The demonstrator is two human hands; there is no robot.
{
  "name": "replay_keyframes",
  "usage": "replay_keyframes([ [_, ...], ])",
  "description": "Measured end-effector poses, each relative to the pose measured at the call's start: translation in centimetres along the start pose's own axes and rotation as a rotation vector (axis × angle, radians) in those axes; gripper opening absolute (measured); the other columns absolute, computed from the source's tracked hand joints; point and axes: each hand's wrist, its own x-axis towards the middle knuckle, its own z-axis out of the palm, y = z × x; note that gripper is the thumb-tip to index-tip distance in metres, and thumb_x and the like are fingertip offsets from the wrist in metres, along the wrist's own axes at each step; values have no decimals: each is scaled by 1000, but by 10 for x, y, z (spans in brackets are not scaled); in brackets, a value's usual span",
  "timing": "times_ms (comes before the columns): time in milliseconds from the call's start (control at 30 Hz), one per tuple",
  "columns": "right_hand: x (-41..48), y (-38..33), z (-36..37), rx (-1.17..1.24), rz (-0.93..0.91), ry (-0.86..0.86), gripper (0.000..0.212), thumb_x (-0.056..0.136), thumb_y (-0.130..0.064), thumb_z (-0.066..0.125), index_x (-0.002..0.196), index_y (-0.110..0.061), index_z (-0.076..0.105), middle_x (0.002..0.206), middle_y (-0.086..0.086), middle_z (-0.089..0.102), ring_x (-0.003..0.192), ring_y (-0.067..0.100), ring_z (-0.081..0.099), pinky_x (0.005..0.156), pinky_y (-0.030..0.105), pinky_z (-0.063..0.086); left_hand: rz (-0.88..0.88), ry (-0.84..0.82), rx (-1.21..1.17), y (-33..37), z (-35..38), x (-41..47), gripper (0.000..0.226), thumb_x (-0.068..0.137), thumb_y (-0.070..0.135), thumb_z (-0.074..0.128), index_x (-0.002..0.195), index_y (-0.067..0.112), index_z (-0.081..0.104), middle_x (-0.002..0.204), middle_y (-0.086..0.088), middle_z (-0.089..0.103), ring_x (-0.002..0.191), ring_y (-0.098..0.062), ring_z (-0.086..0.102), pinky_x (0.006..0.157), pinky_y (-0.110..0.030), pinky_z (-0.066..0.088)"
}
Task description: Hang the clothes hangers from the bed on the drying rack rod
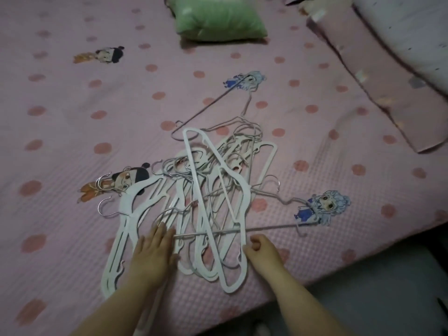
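The hangers (213,195) are mostly matt white plastic, smooth-looking, with thin shiny metal hooks (104,207), plus a few bare wire ones (211,105) in dull grey metal. The bed (72,132) has a pink cloth cover with a fine waffle texture and printed dots. The green pillow (218,20) is soft cloth with a slight sheen.

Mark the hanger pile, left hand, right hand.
hanger pile (238,183), head view, on a white plastic hanger's shoulder.
left hand (154,248), head view, on the back of the hand.
right hand (263,254), head view, on the back of the hand.
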Motion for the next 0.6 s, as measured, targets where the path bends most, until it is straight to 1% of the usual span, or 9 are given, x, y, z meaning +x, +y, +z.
replay_keyframes([
  [67,6,-10,8,89,37,6,37,92,-18,53,127,-7,47,126,9,54,101,19,53,82,22,40,39,-23,18,-8,-3,9,106,49,60,-19,146,19,-11,156,-2,-15,144,-17,-15,117,-35,-6],
  [233,10,-15,23,45,74,98,18,91,-11,49,108,-11,57,81,-2,55,75,14,53,68,21,38,58,-91,37,-20,-3,18,113,47,69,-19,147,15,-8,156,-4,-12,145,-21,-9,117,-37,-3],
  [300,7,-14,23,43,92,220,20,92,-9,45,106,-8,60,85,3,58,75,17,53,62,22,39,87,-136,61,-24,-5,22,118,59,79,-21,145,10,21,154,-10,16,142,-29,20,114,-46,18],
  [367,2,-15,19,36,109,343,24,94,-9,40,104,-4,61,88,7,59,75,19,52,60,23,39,124,-114,84,-27,-7,23,101,82,66,-15,124,9,58,132,-14,55,119,-32,55,93,-51,46],
  [400,0,-15,15,42,107,382,24,95,-8,39,103,-4,61,89,9,59,76,20,52,63,24,39,135,-113,91,-28,-9,22,104,80,67,-17,124,10,58,132,-13,54,120,-32,55,94,-51,45],
  [467,-5,-16,4,65,77,402,23,95,-8,39,102,-8,61,88,8,57,76,20,51,64,25,38,136,-191,51,-25,-19,21,122,54,80,-26,145,15,25,154,-8,18,143,-27,19,115,-46,16],
  [500,-7,-16,-1,67,54,394,21,94,-8,40,100,-11,60,87,8,57,73,19,50,60,25,38,117,-199,66,-23,-23,19,120,48,76,-24,148,19,10,157,-5,2,146,-22,3,117,-41,3],
  [533,-10,-16,-7,66,25,386,19,94,-9,42,97,-14,59,86,8,57,68,16,48,56,25,37,106,-170,69,-22,-24,18,111,51,70,-20,148,22,4,157,-2,-4,146,-19,-3,117,-38,-2],
  [600,-19,-18,-18,76,-25,381,16,93,-9,44,89,-17,56,77,4,56,63,12,46,51,20,35,123,-106,97,-16,-32,16,84,77,66,1,148,21,10,158,-2,5,146,-19,1,117,-37,0],
])
